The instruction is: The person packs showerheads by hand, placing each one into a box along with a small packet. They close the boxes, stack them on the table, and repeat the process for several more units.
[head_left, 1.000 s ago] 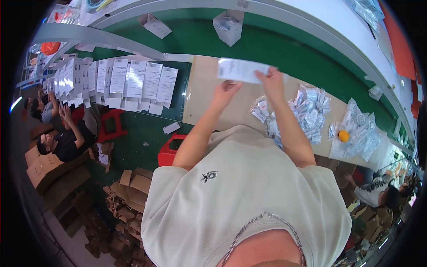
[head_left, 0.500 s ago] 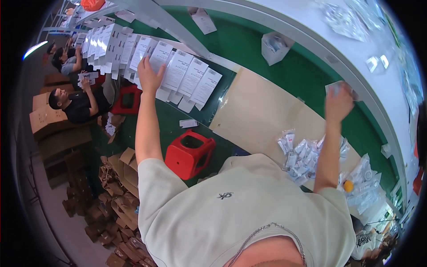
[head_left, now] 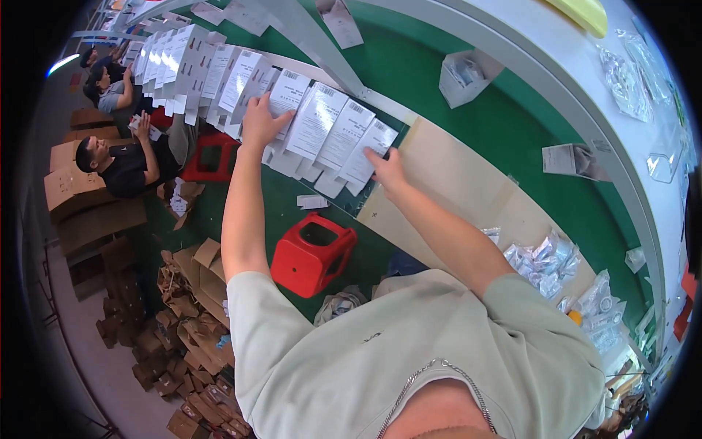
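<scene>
A slanting row of flat white printed cartons (head_left: 316,121) lies overlapped along the bench, their end flaps toward me. My left hand (head_left: 265,123) rests on the middle of the row, thumb and fingers spread across a carton. At the row's right end, my right hand (head_left: 387,170) has its thumb on the face of the last carton (head_left: 371,150) and its fingers at that carton's edge. Part of the grip is hidden by the hand.
Beside the row lies a beige board (head_left: 446,175). Bagged small parts (head_left: 541,260) are heaped to its right. Open white boxes (head_left: 464,77) stand on the green surface beyond. A red stool (head_left: 311,256) and cardboard scraps (head_left: 197,322) are at lower left; a co-worker (head_left: 121,164) sits further left.
My right hand has come left from beyond the board to the row's right end. A box it was over now sits alone there. My left hand stays on the cartons; the view has shifted slightly.
</scene>
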